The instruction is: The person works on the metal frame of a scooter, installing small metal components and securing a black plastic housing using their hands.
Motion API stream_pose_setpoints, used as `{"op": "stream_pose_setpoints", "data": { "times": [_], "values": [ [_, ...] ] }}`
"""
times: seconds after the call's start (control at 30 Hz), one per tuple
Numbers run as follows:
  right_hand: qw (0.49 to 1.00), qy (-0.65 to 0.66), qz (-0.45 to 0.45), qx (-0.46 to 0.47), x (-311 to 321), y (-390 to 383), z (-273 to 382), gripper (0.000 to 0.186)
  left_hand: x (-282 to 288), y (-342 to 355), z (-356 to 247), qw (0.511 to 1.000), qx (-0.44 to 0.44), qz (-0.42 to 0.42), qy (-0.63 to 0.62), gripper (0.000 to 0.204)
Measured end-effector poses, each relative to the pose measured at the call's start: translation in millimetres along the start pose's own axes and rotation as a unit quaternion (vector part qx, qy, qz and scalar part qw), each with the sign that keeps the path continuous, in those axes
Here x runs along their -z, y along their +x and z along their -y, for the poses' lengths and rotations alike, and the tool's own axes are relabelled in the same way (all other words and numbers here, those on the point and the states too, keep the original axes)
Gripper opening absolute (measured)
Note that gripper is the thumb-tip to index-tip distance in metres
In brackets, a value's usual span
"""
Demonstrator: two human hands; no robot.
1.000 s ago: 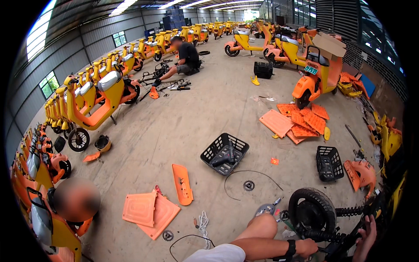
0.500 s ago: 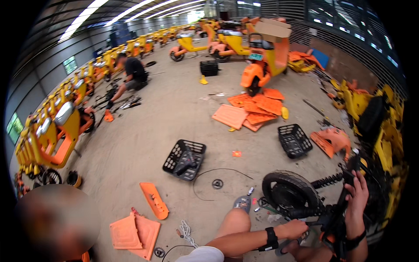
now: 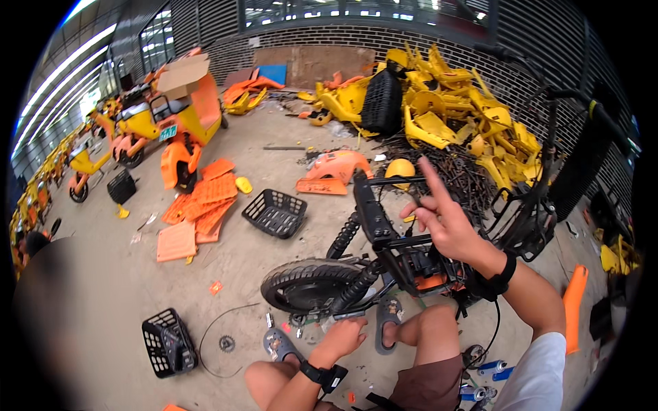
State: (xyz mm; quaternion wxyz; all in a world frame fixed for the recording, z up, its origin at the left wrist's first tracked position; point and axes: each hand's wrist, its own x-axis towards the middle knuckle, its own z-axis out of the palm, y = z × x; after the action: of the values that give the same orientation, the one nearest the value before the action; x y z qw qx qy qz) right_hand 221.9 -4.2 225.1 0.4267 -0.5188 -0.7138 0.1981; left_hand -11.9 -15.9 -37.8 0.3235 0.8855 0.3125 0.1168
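Right hand (image 3: 445, 222) is up over the stripped-down scooter frame (image 3: 401, 257), fingers loose with the index one sticking up, palm sitting right at the black bars of the frame but not really wrapped around anything as far as I can see. Left hand (image 3: 345, 337) is down low under the frame, curled up near the ground just beside the black tyre (image 3: 308, 284); can't tell if it's actually pinching something in there or just closed. Both wrists have black bands on. The scooter frame lies straight ahead of the person's knees on the concrete floor (image 3: 226, 260), front wheel pointing left, with a spring shock running up from the wheel and an orange bit showing inside the black body. A grey sandal (image 3: 279, 342) sits right next to the left hand. Further out there's a black basket (image 3: 276, 212) beyond the wheel, another black basket (image 3: 168, 342) down left with a loop of cable beside it, a stack of orange panels (image 3: 199, 205) further left, and a big pile of yellow plastic parts (image 3: 445, 109) against the brick wall.
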Motion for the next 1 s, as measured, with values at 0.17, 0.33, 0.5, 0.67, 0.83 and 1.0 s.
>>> {"op": "stream_pose_setpoints", "data": {
  "times": [0.17,0.33,0.5,0.67,0.83,1.0],
  "values": [
    [0.986,-0.127,0.084,0.071,13,6,-20,0.038,-5,5,-4,0.999,0.025,0.039,0.004,0.039],
    [0.954,-0.250,0.126,0.104,3,18,-35,0.032,-8,8,-1,0.998,0.012,0.051,0.026,0.042],
    [0.965,-0.223,0.114,0.085,-2,23,-31,0.022,-2,7,-2,0.997,0.028,0.072,0.030,0.046],
    [0.953,-0.229,0.120,0.160,-8,31,-37,0.021,-13,5,9,0.999,0.012,0.041,0.028,0.044],
    [0.927,-0.276,0.093,0.236,-8,30,-44,0.029,-16,4,15,0.998,0.017,0.049,0.034,0.047],
    [0.948,-0.222,0.091,0.210,-14,24,-55,0.031,-9,7,10,0.995,0.033,0.082,0.041,0.051]
  ]
}}
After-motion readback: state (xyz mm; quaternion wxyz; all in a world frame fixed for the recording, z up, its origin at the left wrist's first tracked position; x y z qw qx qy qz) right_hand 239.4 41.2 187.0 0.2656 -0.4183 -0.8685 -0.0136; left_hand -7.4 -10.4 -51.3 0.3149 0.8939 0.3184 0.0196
